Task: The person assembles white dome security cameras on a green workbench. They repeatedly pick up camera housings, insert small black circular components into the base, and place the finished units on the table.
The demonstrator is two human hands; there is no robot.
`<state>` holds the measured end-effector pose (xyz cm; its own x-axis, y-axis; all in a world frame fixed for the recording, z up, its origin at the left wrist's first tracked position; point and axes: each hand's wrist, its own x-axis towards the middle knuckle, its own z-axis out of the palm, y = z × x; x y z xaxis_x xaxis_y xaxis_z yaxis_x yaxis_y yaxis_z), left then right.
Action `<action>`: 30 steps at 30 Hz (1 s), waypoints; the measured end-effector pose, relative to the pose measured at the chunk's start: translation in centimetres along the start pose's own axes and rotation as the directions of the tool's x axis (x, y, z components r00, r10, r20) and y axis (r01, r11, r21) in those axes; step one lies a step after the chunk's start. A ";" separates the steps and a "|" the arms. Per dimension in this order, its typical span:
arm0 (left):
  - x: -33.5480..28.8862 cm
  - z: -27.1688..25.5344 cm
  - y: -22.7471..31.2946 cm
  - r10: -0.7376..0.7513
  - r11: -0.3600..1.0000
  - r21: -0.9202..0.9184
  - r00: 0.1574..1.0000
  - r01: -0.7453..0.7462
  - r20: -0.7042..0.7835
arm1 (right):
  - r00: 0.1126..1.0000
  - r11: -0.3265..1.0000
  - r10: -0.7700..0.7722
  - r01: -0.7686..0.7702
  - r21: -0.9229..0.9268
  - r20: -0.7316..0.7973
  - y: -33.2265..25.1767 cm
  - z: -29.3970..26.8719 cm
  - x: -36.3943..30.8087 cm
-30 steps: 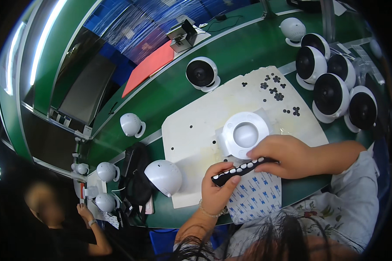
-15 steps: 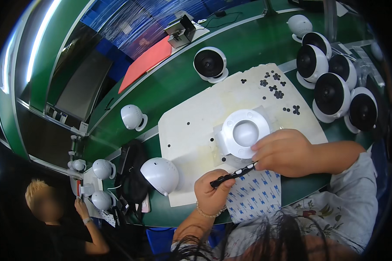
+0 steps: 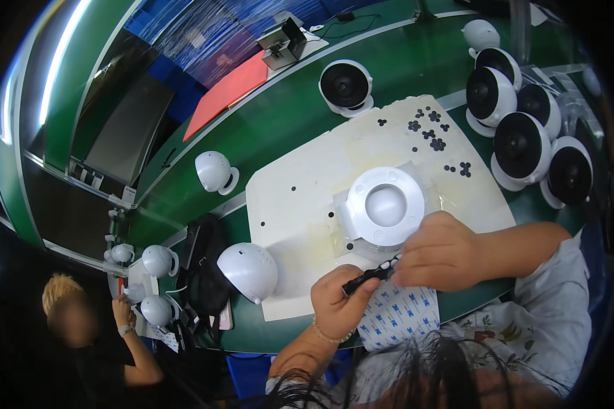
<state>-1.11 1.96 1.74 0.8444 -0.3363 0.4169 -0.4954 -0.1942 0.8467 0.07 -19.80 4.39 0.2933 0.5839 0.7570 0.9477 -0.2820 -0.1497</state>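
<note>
A narrow black strip (image 3: 364,280) with white round spots is pinched in my left hand (image 3: 338,300), which wears a beaded bracelet. Closed over the strip's far end is my right hand (image 3: 435,253); its fingertips hide that end. Just beyond my hands lies a white round device with its ring-shaped base (image 3: 415,208) facing up, on a clear pad on the cream board (image 3: 293,225). A sheet of blue-printed white backing paper (image 3: 399,317) sits under the strip, close to my body. Small black round pads (image 3: 438,144) lie scattered and clustered on the board's far right.
Several white globe-shaped devices with black fronts (image 3: 518,144) crowd the right side. Others stand on the green belt (image 3: 273,129) beyond the board. A white globe (image 3: 247,271) and a black bag (image 3: 211,273) are at left, where another person (image 3: 75,320) works.
My left hand has moved slightly right with the strip, and my right fingers now cover more of its end. The devices on the green belt have shifted right and away.
</note>
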 end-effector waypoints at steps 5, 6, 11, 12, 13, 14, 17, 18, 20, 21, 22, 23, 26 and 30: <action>-0.1 0.6 -0.2 0.099 0.992 0.071 0.994 -0.102 0.033 | 0.974 0.951 0.221 -0.227 0.212 0.051 -0.8 -1.0 1.4; 0.0 0.8 -0.1 0.120 0.988 0.095 0.992 -0.123 0.031 | 0.970 0.938 0.242 -0.226 0.261 -0.030 -0.8 0.0 1.5; -0.3 0.4 -1.0 0.185 0.943 0.247 0.969 -0.221 0.161 | 0.958 0.869 0.212 -0.275 0.412 0.193 -0.9 0.4 2.1; -0.3 0.5 -0.9 0.180 0.954 0.218 0.974 -0.207 0.141 | 0.901 0.834 0.208 -0.367 0.412 0.381 -1.3 -0.7 2.5; -0.1 0.6 -0.7 0.176 0.962 0.192 0.977 -0.197 0.120 | 0.852 0.786 0.180 -0.425 0.448 0.492 -1.1 -1.3 2.7; 0.0 0.6 -0.4 0.171 0.969 0.165 0.980 -0.186 0.099 | 0.788 0.736 0.146 -0.491 0.466 0.598 -1.0 -1.8 2.9; 0.5 0.6 0.3 0.329 0.853 0.427 0.944 -0.299 0.005 | 0.894 0.730 0.179 -0.401 0.553 0.412 0.3 -2.3 2.9; 0.6 0.7 0.4 0.319 0.829 0.484 0.948 -0.282 0.007 | 0.969 0.857 0.229 -0.248 0.452 0.096 1.3 -1.4 2.5; 0.8 1.4 0.3 0.300 0.775 0.578 0.954 -0.256 0.021 | 0.893 0.858 0.424 -0.343 0.382 -0.151 2.8 -1.1 2.2; 1.0 1.4 -0.3 0.308 0.775 0.553 0.947 -0.307 0.093 | 0.842 0.781 0.521 -0.405 0.476 -0.138 3.4 -1.5 2.5; 1.1 1.4 -0.5 0.308 0.773 0.547 0.944 -0.321 0.119 | 0.811 0.739 0.573 -0.451 0.500 -0.115 4.0 -1.6 2.6; 1.2 1.4 -0.5 0.309 0.771 0.540 0.940 -0.337 0.145 | 0.777 0.695 0.623 -0.495 0.522 -0.092 4.6 -1.5 2.5; 0.8 1.3 -0.7 0.306 0.758 0.550 0.936 -0.351 0.176 | 0.728 0.601 0.686 -0.561 0.569 -0.006 5.2 -1.2 2.2; 0.3 1.1 -0.7 0.285 0.743 0.568 0.935 -0.354 0.209 | 0.721 0.591 0.691 -0.600 0.539 0.044 4.7 -1.8 2.0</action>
<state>-0.70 0.98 0.93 0.6058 -0.5629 0.5623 -0.7827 -0.5484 0.2942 4.89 -21.31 6.39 0.8723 0.2597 0.4142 0.4522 -0.1064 -0.8856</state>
